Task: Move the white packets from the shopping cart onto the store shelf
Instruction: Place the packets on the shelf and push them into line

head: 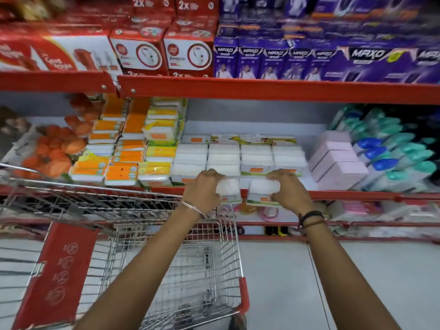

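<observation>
My left hand (202, 190) grips one white packet (229, 190) and my right hand (289, 189) grips another white packet (262, 189). Both packets hang side by side just in front of the red front edge of the middle shelf (357, 195). Behind them, several white packets (240, 158) lie stacked in rows on that shelf. The wire shopping cart (214, 270) stands below my arms, and its basket shows only bare wire.
Orange and yellow packs (123, 158) fill the shelf to the left of the white rows, pink boxes (335, 160) and blue-green bottles (392, 153) to the right. The upper shelf holds red boxes (188, 53) and purple boxes (285, 60). A red cart flap (62, 270) sits at lower left.
</observation>
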